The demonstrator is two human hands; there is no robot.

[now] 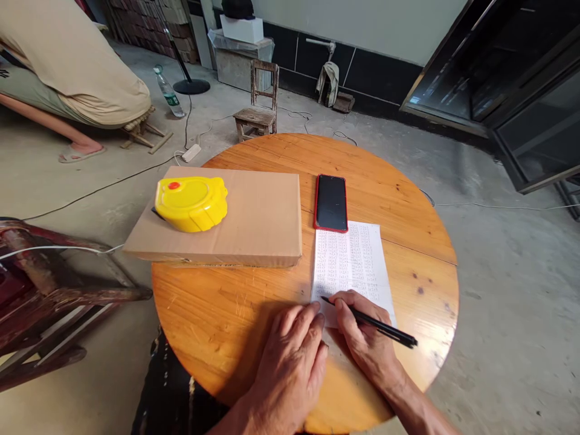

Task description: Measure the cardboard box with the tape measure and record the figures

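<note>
My right hand (368, 338) grips a black pen (385, 328), its tip down at the lower left part of a white sheet of paper (376, 266). Rows of small handwriting in columns cover most of the sheet. Flat on the table lies my left hand (292, 356), fingers stretched out and fingertips at the paper's lower left edge. A phone in a red case (330, 203) rests over the paper's top edge, screen dark. The paper's bottom edge is partly hidden by my hands.
A cardboard box (263, 217) sits on the round wooden table (208, 314), with a yellow tape-measure-shaped case (193, 205) on top. Beyond are a small wooden chair (256, 115), a water bottle (170, 93) and a seated person (77, 66). A red wooden chair (49, 290) stands left.
</note>
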